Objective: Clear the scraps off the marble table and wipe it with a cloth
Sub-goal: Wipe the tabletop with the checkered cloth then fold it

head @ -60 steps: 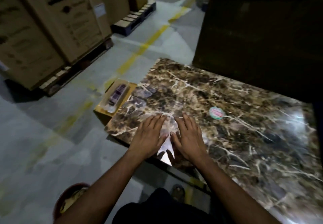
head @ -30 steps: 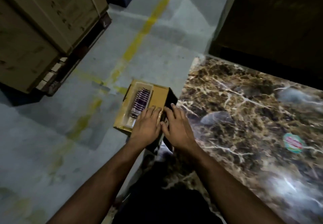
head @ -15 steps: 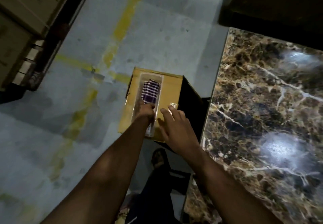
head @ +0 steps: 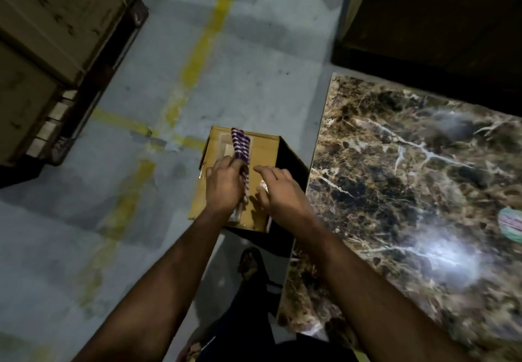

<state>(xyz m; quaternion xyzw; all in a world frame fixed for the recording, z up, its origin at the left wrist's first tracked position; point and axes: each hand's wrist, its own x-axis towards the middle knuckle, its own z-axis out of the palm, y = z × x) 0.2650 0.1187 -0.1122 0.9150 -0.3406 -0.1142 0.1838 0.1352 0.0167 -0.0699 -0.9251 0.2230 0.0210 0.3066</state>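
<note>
My left hand [head: 224,188] grips a purple-and-white striped cloth [head: 241,147] in clear plastic wrap and holds it tilted up above a cardboard box [head: 262,147]. Beside it, my right hand [head: 278,192] hovers over the box with its fingers spread and nothing in it. The dark brown marble table [head: 409,192] fills the right side, just right of the box. A round pinkish-green sticker [head: 511,224] lies on the marble near the right edge.
The box stands on the grey concrete floor with yellow lines [head: 197,59]. Large cartons on pallets [head: 50,45] are at the upper left. A dark cabinet [head: 437,22] rises behind the table. My sandalled foot [head: 250,263] is below the box.
My hands left the marble top and went left to the box. My left hand closed on the wrapped striped cloth and lifted it off the box top. The view swung left and down.
</note>
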